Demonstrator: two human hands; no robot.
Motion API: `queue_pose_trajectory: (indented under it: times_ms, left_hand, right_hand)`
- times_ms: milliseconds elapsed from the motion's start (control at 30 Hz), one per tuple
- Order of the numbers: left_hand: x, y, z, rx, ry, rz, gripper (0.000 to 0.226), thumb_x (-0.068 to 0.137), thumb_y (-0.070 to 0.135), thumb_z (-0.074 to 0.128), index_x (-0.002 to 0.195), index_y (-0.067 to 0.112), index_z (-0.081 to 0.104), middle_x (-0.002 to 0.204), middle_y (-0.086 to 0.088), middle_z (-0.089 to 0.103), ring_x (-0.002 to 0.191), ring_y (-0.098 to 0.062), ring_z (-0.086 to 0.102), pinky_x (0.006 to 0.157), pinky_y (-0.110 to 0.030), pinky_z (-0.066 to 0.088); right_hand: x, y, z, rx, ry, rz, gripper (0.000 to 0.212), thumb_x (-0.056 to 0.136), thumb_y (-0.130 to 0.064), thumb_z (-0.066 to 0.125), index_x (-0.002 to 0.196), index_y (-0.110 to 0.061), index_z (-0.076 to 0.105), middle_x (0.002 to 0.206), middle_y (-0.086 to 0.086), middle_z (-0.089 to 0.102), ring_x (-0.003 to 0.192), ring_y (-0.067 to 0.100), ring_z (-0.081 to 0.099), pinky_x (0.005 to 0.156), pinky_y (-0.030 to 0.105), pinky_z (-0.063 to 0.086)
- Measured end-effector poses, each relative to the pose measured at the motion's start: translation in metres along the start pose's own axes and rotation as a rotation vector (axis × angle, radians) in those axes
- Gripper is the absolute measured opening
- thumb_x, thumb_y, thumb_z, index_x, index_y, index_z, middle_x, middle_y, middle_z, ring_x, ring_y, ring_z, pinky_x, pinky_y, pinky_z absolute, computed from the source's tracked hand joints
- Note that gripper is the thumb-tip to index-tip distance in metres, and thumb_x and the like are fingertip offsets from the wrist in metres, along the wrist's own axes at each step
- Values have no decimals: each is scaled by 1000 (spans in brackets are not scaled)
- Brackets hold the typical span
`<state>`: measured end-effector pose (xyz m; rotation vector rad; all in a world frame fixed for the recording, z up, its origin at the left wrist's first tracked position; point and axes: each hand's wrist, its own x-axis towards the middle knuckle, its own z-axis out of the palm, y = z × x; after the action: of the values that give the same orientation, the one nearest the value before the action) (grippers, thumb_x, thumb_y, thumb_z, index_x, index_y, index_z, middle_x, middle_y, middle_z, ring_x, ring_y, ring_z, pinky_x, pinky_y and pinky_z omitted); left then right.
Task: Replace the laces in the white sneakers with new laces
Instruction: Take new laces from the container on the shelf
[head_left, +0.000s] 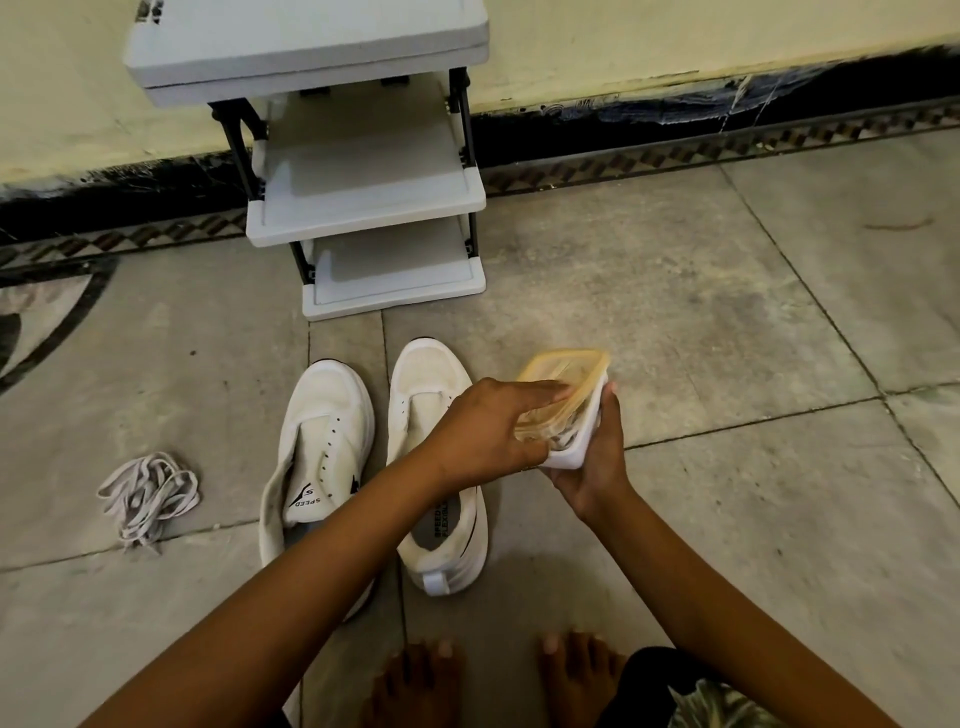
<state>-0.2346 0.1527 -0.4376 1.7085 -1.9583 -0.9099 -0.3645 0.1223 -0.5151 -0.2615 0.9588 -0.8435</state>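
Grey stone floor tiles (675, 322) are carrying two laceless white sneakers, one (322, 415) beside the other (426, 379). Just right of them, the left hand (488, 431) is gripping the yellow lid (566, 374) of one small white container (576, 441), while the right hand (592, 457) is curling around its base. One loose lace bundle (148, 496) is lying well left.

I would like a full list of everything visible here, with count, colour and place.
sneakers: two, white, unlaced, side by side on floor
loose laces: one pile, grey-white, floor left of sneakers
box: one, white, held right of the sneakers
lid: one, translucent yellow, on the box
rack: one, pale grey, against the wall
bare feet: two, bottom edge
left-hand grip: one, holds the lid
right-hand grip: one, holds the box
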Motion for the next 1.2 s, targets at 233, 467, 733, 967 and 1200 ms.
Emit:
queue_pose_trajectory:
  times_ms: [233, 467, 733, 967, 1200]
  left_hand:
    - [-1, -3, -10, 155, -119, 11, 60, 77, 36, 72, 133, 30, 51, 135, 4, 55, 116, -18, 56, 95, -32, 46]
    - [-6, -6, -10, 129, -129, 82, 48, 85, 24, 64, 132, 23, 54, 140, 6, 49, 125, -14, 50, 101, -28, 42]
    - [-12, -23, -32, -535, 95, -422, 54, 81, 24, 70, 132, 18, 52, 119, -2, 62, 107, -16, 60, 87, -27, 52]
    - [-19, -24, -14, -1203, 62, -568, 37, 85, 13, 64, 121, 9, 59, 99, -4, 71, 83, -12, 70, 70, -21, 57]
    - [-20, -22, -11, -1179, 109, -542, 19, 88, 10, 59, 104, 0, 64, 97, -6, 70, 81, -7, 70, 70, -15, 55]
  right_hand:
    - [0, 4, 6, -8, -62, -9, 69, 91, -65, 24, 134, -17, 48, 108, 8, 69, 94, 22, 68, 68, 35, 56]
    - [7, 0, 10, 114, -113, 37, 67, 90, -65, 29, 131, -17, 50, 102, 10, 70, 87, 23, 70, 67, 36, 58]
    - [-2, -6, 18, 241, -290, 6, 48, 87, -44, 40, 97, -12, 74, 100, 11, 71, 89, 26, 69, 73, 38, 57]
    - [-2, -19, 25, -145, -186, -63, 54, 99, -49, 21, 119, -17, 59, 112, 7, 69, 104, 22, 64, 85, 36, 52]
    - [-9, -10, 38, -438, 69, -239, 46, 97, -54, 22, 88, -32, 62, 89, -6, 69, 83, 5, 65, 72, 23, 52]
